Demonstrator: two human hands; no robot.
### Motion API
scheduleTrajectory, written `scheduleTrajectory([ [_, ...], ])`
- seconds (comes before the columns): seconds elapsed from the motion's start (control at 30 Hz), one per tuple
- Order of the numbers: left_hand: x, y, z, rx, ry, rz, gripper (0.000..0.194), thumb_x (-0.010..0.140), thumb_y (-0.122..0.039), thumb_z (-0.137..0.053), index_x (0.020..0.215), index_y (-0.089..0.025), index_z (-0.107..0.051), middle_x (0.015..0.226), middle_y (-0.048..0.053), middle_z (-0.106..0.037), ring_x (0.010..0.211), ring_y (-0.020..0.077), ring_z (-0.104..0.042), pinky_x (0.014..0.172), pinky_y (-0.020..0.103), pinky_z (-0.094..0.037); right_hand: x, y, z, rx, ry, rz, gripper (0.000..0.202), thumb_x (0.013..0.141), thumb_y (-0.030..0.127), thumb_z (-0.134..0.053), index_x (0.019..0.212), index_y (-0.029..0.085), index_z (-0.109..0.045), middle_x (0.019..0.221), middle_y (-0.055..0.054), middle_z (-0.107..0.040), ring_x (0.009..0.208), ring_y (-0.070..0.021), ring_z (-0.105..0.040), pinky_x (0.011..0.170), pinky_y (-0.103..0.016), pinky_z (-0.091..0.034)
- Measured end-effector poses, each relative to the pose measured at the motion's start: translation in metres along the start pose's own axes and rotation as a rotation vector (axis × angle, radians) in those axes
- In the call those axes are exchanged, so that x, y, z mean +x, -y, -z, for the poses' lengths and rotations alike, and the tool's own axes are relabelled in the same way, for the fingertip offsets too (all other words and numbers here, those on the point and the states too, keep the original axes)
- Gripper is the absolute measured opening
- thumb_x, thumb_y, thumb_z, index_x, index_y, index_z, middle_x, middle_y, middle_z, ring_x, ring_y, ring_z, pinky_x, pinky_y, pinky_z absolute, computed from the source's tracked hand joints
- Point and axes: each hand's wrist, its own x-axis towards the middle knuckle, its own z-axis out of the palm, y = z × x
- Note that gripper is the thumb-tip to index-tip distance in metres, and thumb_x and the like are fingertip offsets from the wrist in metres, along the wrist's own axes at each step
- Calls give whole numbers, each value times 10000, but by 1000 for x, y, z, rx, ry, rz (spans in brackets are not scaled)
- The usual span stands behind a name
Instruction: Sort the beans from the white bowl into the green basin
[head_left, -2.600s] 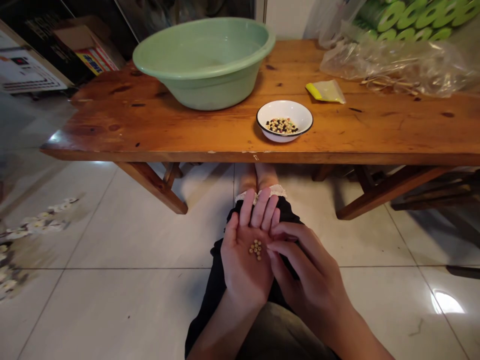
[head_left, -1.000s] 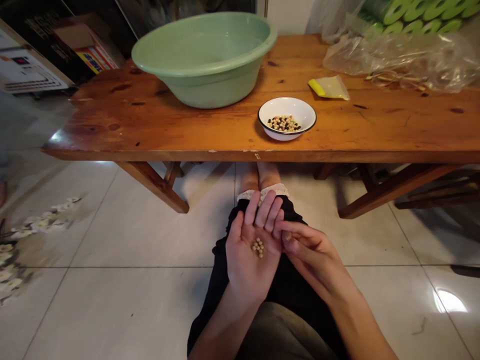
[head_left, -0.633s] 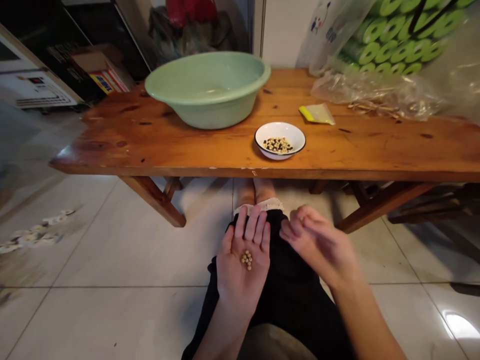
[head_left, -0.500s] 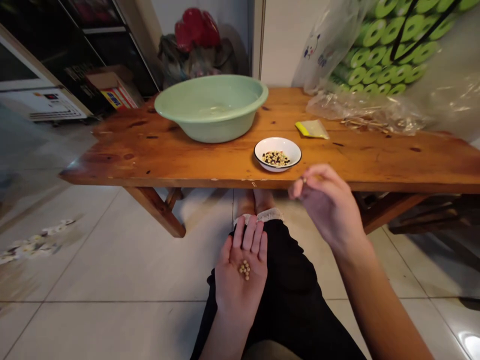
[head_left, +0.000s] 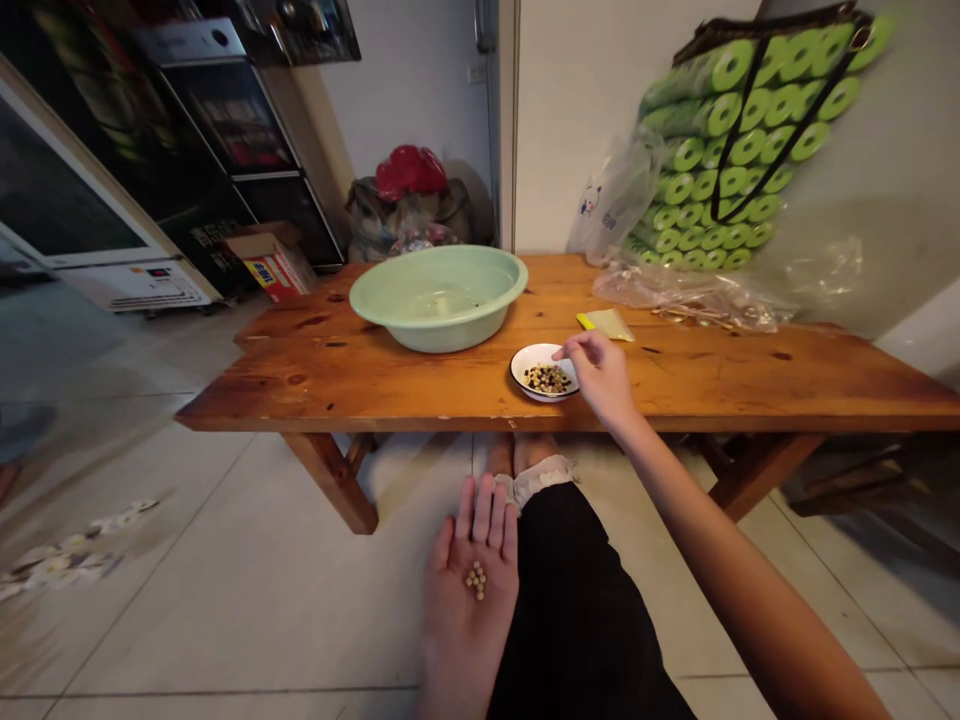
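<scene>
My left hand [head_left: 472,590] is palm up over my lap, fingers stretched out flat. Several round, pale yellow beans [head_left: 475,580] lie loose in its palm. My right hand [head_left: 596,370] reaches over the right rim of a white enamel bowl [head_left: 523,366] with a dark edge. Its thumb and fingertips are pinched together above the bowl; whether anything is between them is too small to see. Inside the bowl is a mix of small yellow, black and reddish beans [head_left: 547,378]. The hand covers the bowl's right side.
The bowl stands near the front edge of a wooden bench [head_left: 420,390]. A pale green basin [head_left: 450,335] sits behind it to the left. Right of the bowl lies a small yellow-and-clear packet [head_left: 606,324]. Crumpled plastic [head_left: 697,295] and stacked green rolls [head_left: 720,170] are at the back right.
My right hand has moved forward from the bench's front edge to the bowl; a small bean showed in its pinch before. My left hand stays palm up with its beans. The view has tilted up.
</scene>
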Motion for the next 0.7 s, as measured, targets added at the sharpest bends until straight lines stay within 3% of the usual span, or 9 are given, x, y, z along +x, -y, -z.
scheduleTrajectory([
  [0.13,1,-8,-6,11,25,-22,414,965,-215,-293,1296,-172,-537,1226,149,-653,1077,196,-651,894,358,-552,-28,13,34,27,-93,-38,158,842,357,-552,814,202,-538,700,18,-612,717,-144,-612,759,-301,-461],
  [0.27,15,-3,-1,25,65,34,402,970,-247,-293,1175,-188,-634,1202,120,-672,1081,188,-649,921,350,-540,-86,11,76,-3,-140,-155,190,825,394,-598,833,207,-566,762,0,-618,763,-155,-615,761,-291,-460],
  [0.37,27,2,8,29,70,60,408,972,-237,-288,1093,-170,-671,1168,119,-688,1072,193,-653,911,355,-546,-126,2,94,-48,-168,-260,213,812,413,-623,861,209,-589,781,-11,-626,775,-158,-599,748,-276,-449],
  [0.47,35,3,15,-34,11,122,386,969,-182,-292,1033,-145,-671,1056,114,-721,985,193,-685,852,377,-571,-145,-9,98,-48,-158,-340,244,802,446,-629,847,209,-586,763,-14,-623,779,-163,-585,742,-268,-444],
  [0.53,37,0,17,-115,-32,200,385,970,-162,-290,871,-128,-660,834,78,-727,809,157,-705,745,335,-590,-148,-15,95,-20,-119,-384,261,804,467,-618,827,211,-572,737,-9,-615,764,-160,-578,739,-264,-443],
  [0.63,39,-6,16,-206,-26,268,445,980,-173,-276,589,-152,-487,497,-27,-519,453,49,-541,473,156,-479,-149,-25,85,40,-44,-451,274,821,484,-591,816,213,-553,703,2,-607,733,-152,-570,735,-260,-437],
  [0.7,41,-8,14,-239,-7,273,451,984,-179,-270,547,-177,-383,447,-65,-398,369,20,-409,384,109,-366,-153,-34,77,76,-3,-496,289,835,498,-565,811,211,-547,690,5,-604,721,-148,-569,747,-261,-433],
])
